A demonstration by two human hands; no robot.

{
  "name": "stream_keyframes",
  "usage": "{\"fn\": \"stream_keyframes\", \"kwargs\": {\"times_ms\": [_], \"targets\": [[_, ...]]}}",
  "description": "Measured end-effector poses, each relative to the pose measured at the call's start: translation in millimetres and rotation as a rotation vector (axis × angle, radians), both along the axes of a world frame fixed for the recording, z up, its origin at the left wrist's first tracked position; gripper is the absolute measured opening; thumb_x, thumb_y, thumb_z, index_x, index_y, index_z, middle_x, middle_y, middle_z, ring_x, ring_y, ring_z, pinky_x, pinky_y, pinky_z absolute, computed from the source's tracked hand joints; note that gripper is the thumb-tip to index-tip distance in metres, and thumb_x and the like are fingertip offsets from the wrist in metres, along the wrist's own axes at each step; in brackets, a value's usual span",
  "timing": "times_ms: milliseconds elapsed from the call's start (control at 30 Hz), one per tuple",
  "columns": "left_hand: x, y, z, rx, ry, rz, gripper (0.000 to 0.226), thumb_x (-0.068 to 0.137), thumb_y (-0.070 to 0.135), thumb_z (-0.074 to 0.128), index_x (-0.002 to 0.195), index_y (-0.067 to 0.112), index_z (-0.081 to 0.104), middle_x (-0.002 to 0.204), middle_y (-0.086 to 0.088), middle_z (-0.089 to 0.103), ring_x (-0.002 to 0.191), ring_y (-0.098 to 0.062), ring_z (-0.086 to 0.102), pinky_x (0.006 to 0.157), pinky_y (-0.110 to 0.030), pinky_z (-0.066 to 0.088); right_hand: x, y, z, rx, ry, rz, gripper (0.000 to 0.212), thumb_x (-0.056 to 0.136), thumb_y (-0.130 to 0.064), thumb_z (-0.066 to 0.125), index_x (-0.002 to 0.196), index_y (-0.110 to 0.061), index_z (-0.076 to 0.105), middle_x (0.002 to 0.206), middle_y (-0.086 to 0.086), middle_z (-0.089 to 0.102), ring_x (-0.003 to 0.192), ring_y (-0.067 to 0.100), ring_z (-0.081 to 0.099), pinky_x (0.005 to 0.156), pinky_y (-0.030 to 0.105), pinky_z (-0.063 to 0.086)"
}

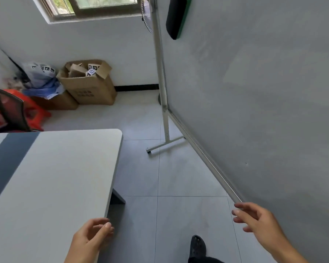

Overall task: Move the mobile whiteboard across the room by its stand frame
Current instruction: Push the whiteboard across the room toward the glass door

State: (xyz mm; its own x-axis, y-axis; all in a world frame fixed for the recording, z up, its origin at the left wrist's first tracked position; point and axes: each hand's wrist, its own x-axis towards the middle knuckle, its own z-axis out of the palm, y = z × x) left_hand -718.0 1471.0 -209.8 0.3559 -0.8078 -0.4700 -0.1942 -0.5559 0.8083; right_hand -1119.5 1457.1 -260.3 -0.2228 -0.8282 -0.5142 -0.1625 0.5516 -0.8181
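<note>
The mobile whiteboard [264, 95] fills the right side of the view, its grey-white face seen at a steep angle. A metal rail [203, 154] runs along its bottom edge. Its white stand frame [162, 82] rises at the far end and ends in a T-shaped foot [164, 144] on the floor. A dark eraser [176, 16] with a green back sticks to the board near the top. My right hand [258, 219] hovers just at the near end of the rail, fingers spread, holding nothing. My left hand [92, 236] floats by the table corner, fingers loosely curled and empty.
A grey table [51, 177] with a dark stripe takes up the lower left. Cardboard boxes [89, 84], a bag, red stools [33, 109] and a black chair [11, 111] crowd the far left corner. A fan [146, 16] stands behind the frame. My black shoe [198, 247] is on the tiled floor.
</note>
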Motion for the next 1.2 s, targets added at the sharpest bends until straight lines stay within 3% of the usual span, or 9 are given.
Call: {"fn": "stream_keyframes", "kwargs": {"times_ms": [100, 300, 600, 700, 767, 867, 1033, 1133, 1200], "targets": [[3, -61, 15, -0.060, -0.035, -0.032, 0.008, 0.088, 0.001, 0.062, 0.091, 0.007, 0.066, 0.085, -0.022, 0.073, 0.082, -0.036, 0.070, 0.068, -0.042, 0.055, 15, -81, 13, -0.027, 0.003, 0.076, 0.012, 0.086, -0.010, 0.069, 0.096, -0.016, 0.071, 0.084, 0.003, 0.077, 0.076, 0.017, 0.074, 0.064, 0.031, 0.049], [37, -165, 9, -0.093, 0.000, 0.033, 0.006, 0.087, 0.003, 0.063, 0.092, 0.005, 0.066, 0.085, -0.022, 0.073, 0.082, -0.035, 0.071, 0.069, -0.043, 0.055, 56, -220, 24, -0.119, -0.026, 0.087, 0.015, 0.085, -0.008, 0.070, 0.097, -0.016, 0.070, 0.085, 0.008, 0.077, 0.073, 0.017, 0.074, 0.063, 0.033, 0.050], [101, -413, 16, -0.225, -0.014, -0.156, 0.005, 0.087, 0.002, 0.064, 0.090, 0.006, 0.065, 0.085, -0.023, 0.071, 0.088, -0.044, 0.067, 0.069, -0.042, 0.051, 131, -380, 29, -0.205, -0.053, -0.142, 0.032, 0.087, -0.006, 0.067, 0.114, -0.021, 0.059, 0.080, 0.007, 0.077, 0.072, 0.017, 0.073, 0.058, 0.032, 0.051], [85, -504, 47, -0.304, -0.003, -0.323, 0.004, 0.087, 0.012, 0.068, 0.090, 0.011, 0.066, 0.087, -0.022, 0.071, 0.089, -0.041, 0.067, 0.074, -0.046, 0.053, 144, -422, 42, -0.226, -0.114, -0.260, 0.038, 0.089, -0.006, 0.063, 0.122, -0.020, 0.053, 0.089, 0.013, 0.075, 0.082, 0.026, 0.071, 0.059, 0.034, 0.050], [63, -560, 69, -0.383, 0.008, -0.414, 0.017, 0.080, 0.027, 0.070, 0.092, 0.015, 0.065, 0.090, -0.019, 0.071, 0.089, -0.037, 0.067, 0.075, -0.043, 0.054, 149, -452, 45, -0.220, -0.201, -0.371, 0.039, 0.089, -0.006, 0.062, 0.124, -0.019, 0.051, 0.096, 0.016, 0.072, 0.086, 0.029, 0.068, 0.060, 0.035, 0.050], [22, -639, 93, -0.502, 0.020, -0.544, 0.029, 0.074, 0.042, 0.068, 0.098, 0.025, 0.062, 0.094, -0.003, 0.069, 0.088, -0.016, 0.068, 0.079, -0.038, 0.055, 158, -491, 49, -0.195, -0.348, -0.524, 0.031, 0.091, -0.008, 0.059, 0.121, -0.011, 0.054, 0.103, 0.016, 0.068, 0.093, 0.030, 0.064, 0.061, 0.035, 0.049], [-58, -744, 109, -0.592, 0.179, -0.781, 0.053, 0.079, 0.042, 0.063, 0.127, 0.026, 0.046, 0.121, 0.003, 0.058, 0.112, -0.008, 0.056, 0.090, -0.024, 0.045, 160, -532, 42, -0.154, -0.431, -0.700, 0.019, 0.093, -0.014, 0.057, 0.110, -0.006, 0.061, 0.100, 0.014, 0.071, 0.094, 0.029, 0.066, 0.063, 0.035, 0.048], [-96, -780, 112, -0.619, 0.331, -0.938, 0.022, 0.090, 0.029, 0.059, 0.107, 0.020, 0.050, 0.086, 0.023, 0.061, 0.084, 0.000, 0.059, 0.074, -0.017, 0.047, 153, -550, 38, -0.102, -0.420, -0.755, 0.016, 0.092, -0.019, 0.059, 0.102, -0.008, 0.065, 0.091, 0.010, 0.077, 0.092, 0.027, 0.069, 0.060, 0.032, 0.049], [-112, -802, 110, -0.672, 0.394, -0.967, 0.015, 0.089, 0.026, 0.056, 0.101, 0.022, 0.049, 0.078, 0.026, 0.061, 0.079, 0.002, 0.057, 0.074, -0.015, 0.047, 149, -563, 40, -0.104, -0.411, -0.775, 0.013, 0.091, -0.018, 0.060, 0.100, -0.009, 0.065, 0.090, 0.010, 0.077, 0.093, 0.028, 0.070, 0.058, 0.031, 0.049]]}}
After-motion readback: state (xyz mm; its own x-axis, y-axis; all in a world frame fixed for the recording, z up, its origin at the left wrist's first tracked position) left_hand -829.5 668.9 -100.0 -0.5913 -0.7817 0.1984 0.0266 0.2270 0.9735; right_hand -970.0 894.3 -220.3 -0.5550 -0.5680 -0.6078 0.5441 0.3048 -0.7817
